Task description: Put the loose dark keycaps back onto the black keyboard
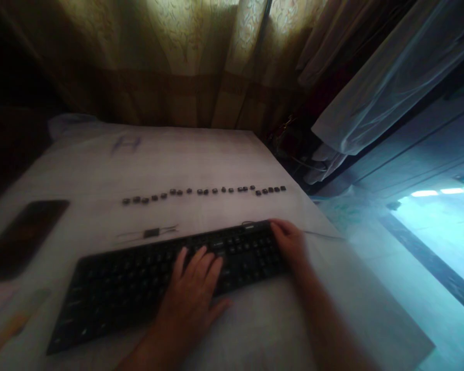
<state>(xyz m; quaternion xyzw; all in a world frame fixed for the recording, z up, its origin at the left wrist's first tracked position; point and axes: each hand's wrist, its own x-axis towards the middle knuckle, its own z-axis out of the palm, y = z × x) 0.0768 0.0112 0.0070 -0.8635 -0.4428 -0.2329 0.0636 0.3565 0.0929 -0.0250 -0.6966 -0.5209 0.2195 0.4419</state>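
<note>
A black computer keyboard [131, 288] lies at a slant across the table. My left hand [193, 288] rests on its keys near the middle, fingers spread and nothing held in them. At the keyboard's right end, my right hand [290, 245] grips the side edge, with fingers at the top corner and the thumb hidden or blurred. Beyond the keyboard, several small dark keycaps [154, 198] form a long uneven row. Between row and keyboard lies a small dark block with thin wire prongs [152, 233] at both ends.
The white-covered table [201, 154] bears a purple mark [126, 145]. On the left lie a dark flat rectangular object [23, 237] and a blurred brush-like thing with an orange handle [10, 332]. A cable [325, 235] runs rightward. Curtains [201, 77] hang behind.
</note>
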